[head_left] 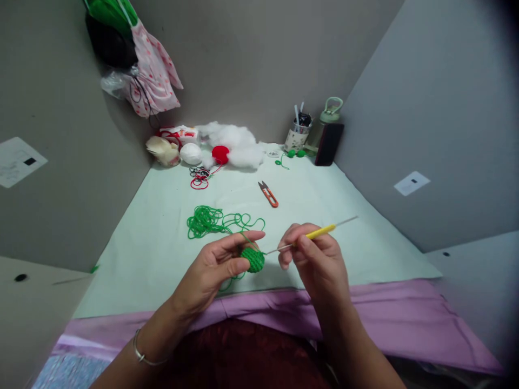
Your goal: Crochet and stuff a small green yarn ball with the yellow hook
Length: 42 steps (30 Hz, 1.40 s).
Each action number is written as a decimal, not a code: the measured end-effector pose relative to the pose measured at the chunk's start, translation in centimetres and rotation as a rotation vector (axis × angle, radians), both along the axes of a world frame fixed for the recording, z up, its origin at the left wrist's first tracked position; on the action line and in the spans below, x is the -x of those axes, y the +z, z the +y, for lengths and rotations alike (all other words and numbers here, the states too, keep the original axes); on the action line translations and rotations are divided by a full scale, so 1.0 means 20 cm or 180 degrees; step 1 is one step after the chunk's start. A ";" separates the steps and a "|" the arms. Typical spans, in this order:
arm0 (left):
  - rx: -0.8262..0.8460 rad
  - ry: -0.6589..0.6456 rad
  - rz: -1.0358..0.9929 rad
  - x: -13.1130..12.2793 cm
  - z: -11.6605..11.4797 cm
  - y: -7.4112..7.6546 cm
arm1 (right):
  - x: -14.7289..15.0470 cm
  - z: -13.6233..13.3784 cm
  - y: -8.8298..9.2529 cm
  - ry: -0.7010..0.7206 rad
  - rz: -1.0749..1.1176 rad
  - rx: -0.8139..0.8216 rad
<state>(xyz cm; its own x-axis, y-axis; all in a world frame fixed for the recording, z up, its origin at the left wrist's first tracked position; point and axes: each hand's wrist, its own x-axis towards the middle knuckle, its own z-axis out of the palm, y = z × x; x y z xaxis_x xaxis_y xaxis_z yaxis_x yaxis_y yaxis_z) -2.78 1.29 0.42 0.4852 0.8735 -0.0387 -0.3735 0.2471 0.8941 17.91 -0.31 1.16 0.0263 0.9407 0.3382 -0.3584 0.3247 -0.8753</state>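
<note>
My left hand [221, 265] holds a small round green crocheted piece [253, 260] between thumb and fingers, with a green strand running over the raised index finger. My right hand [314, 254] grips the yellow handle of a crochet hook [321, 232]. One thin metal end of the hook reaches the upper right edge of the green piece; the other end points up to the right. Behind my left hand lies a loose tangle of green yarn [205, 221] on the pale green cloth, and some green strands hang below the piece.
Orange-handled snips [268, 194] lie mid-table. At the back are white stuffing [239, 143], a red ball [220, 155], a white yarn ball [191, 154], a pen cup [295, 139], a bottle [318, 138] and a dark phone [329, 144]. Grey partitions stand around the table.
</note>
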 end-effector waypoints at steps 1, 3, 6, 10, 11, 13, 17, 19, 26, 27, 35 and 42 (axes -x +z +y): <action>-0.0047 -0.0006 0.0049 0.00 0.00 0.00 | 0.01 0.00 0.00 0.0075 -0.0020 0.0012; -0.0133 -0.0013 0.0132 -0.01 0.00 0.00 | 0.03 0.00 -0.02 0.0048 -0.0202 -0.0165; -0.0165 0.0064 0.0121 -0.03 0.01 0.00 | 0.07 -0.01 -0.06 -0.0226 -0.0579 -0.0538; -0.0108 0.0166 0.0264 -0.03 0.00 0.01 | 0.08 -0.01 -0.08 -0.0296 -0.0657 -0.0584; -0.0110 0.0183 0.0344 -0.03 0.00 0.01 | 0.08 -0.01 -0.09 -0.0279 -0.0647 -0.0559; -0.0142 0.0241 0.0475 -0.03 -0.01 0.02 | 0.08 0.00 -0.09 -0.0258 -0.0605 -0.0518; -0.0379 0.0389 0.0631 -0.02 -0.01 0.03 | 0.06 0.00 -0.10 -0.0171 -0.0462 -0.0429; -0.0571 0.0412 0.0748 -0.02 -0.01 0.03 | 0.06 0.00 -0.10 -0.0044 -0.0347 -0.0338; -0.0897 0.0354 0.0948 0.01 0.01 0.04 | 0.01 0.04 -0.08 0.0412 -0.0267 -0.0195; -0.0898 0.0330 0.0963 0.01 0.01 0.04 | 0.00 0.04 -0.07 0.0438 -0.0336 -0.0205; -0.0912 0.0301 0.1082 0.02 0.02 0.04 | -0.07 0.03 -0.01 0.0431 -0.1135 -0.0630; -0.0719 0.0439 0.1005 0.01 0.02 0.04 | -0.04 0.01 -0.01 -0.0138 -0.2177 -0.1822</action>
<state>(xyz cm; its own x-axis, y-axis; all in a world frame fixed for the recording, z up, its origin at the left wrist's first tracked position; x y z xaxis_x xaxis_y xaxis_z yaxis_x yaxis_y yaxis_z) -2.93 1.77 1.15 0.3581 0.9331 0.0333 -0.0879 -0.0018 0.9961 18.61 -0.09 1.00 -0.3217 0.6257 0.7107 0.2055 0.7788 -0.5927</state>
